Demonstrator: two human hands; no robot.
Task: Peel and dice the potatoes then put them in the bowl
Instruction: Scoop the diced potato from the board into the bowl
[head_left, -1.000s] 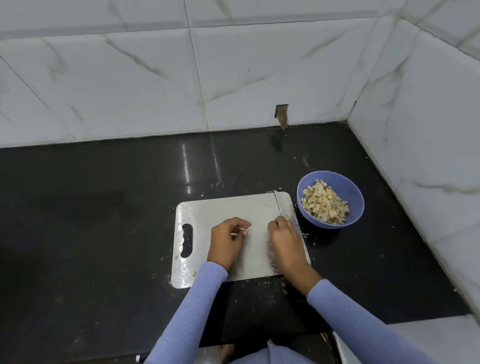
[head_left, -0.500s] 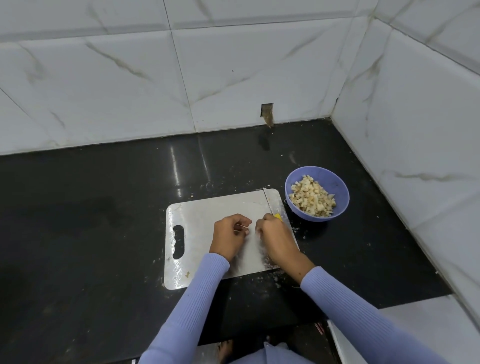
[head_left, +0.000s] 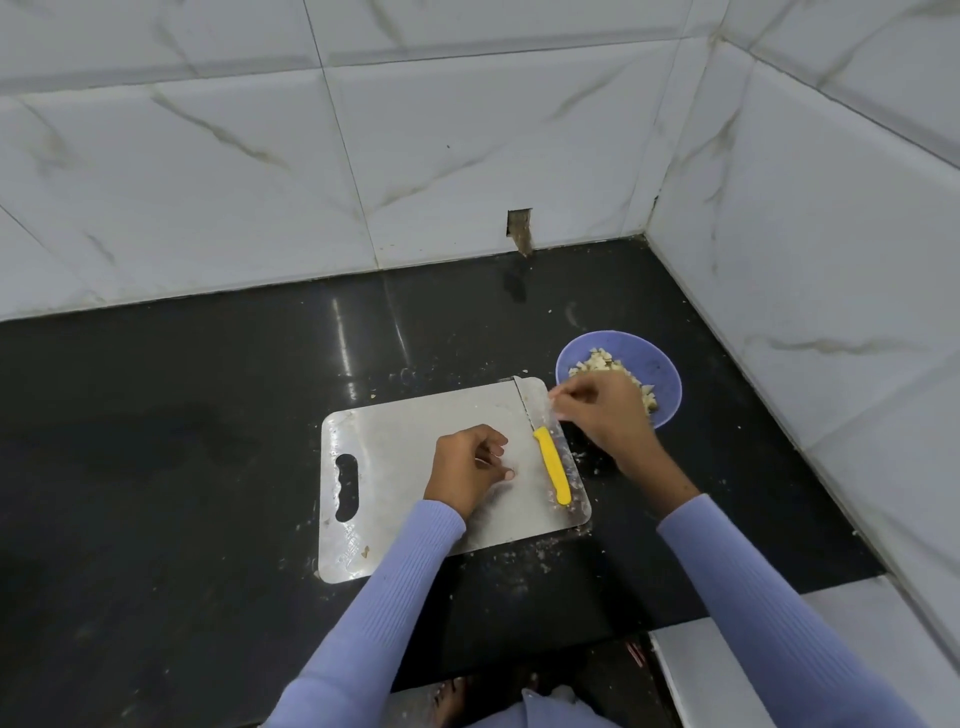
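Lilac knit sleeves cover both forearms reaching in from the bottom edge. The right hand (head_left: 602, 410) hovers over the near rim of a purple bowl (head_left: 657, 369), its grip closed to a pinch at the fingertips; whatever it pinches is too small to make out. The left hand (head_left: 467, 470) rests on the white cutting board (head_left: 405, 441), fingers curled loosely inward, and whether that grip holds anything cannot be told. Between the two hands a yellow-handled knife (head_left: 550, 470) lies flat along the board's right edge, blade pointing away from the person, touched by neither hand. The diced potatoes (head_left: 597, 361) sit heaped in the bowl, which stands just beside the board's far right corner. Pale crumbs (head_left: 519, 564) are scattered on the glossy black worktop (head_left: 182, 415) around the board's near edge. White marble-veined wall tiles (head_left: 415, 156) enclose the corner behind and to the right.
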